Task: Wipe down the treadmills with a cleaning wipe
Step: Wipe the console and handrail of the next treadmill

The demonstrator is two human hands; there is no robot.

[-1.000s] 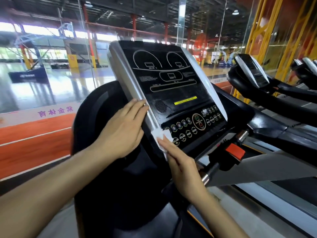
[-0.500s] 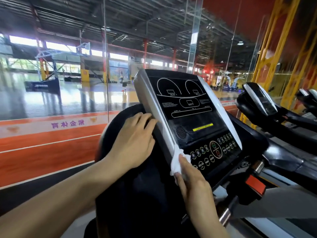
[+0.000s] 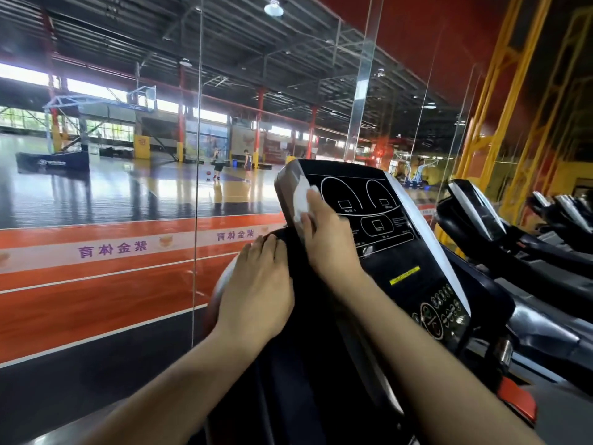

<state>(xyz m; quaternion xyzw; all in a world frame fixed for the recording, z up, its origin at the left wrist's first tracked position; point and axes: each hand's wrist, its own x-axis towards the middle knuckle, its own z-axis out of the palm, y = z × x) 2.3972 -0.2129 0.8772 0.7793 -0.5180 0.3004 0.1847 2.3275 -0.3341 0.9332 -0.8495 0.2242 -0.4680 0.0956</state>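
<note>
A crumpled white cleaning wipe (image 3: 301, 200) is pressed against the silver-grey left edge strip of the black treadmill console (image 3: 401, 252), near its upper left corner, at about twelve o'clock from the middle of the view. The wipe is held under the right hand (image 3: 330, 239), whose fingers (image 3: 316, 200) lie close together and nearly straight on top of it, with the thumb along the lower edge of the wipe; whether any finger is curled round the wipe cannot be told. The left hand (image 3: 256, 290) is laid flat, fingers together and extended, on the rounded black housing behind the console, at about nine o'clock from the right hand and just beside it, without touching the wipe. On the console face, white outlined display windows are seen at the top, a small yellow label (image 3: 405, 275) lower down, and a cluster of round buttons (image 3: 441, 311) towards five o'clock. More black treadmills (image 3: 481, 216) are lined up at three o'clock. A clear glass wall (image 3: 199, 187) stands at ten o'clock, and through it an orange running track and a glossy indoor court are visible.
</note>
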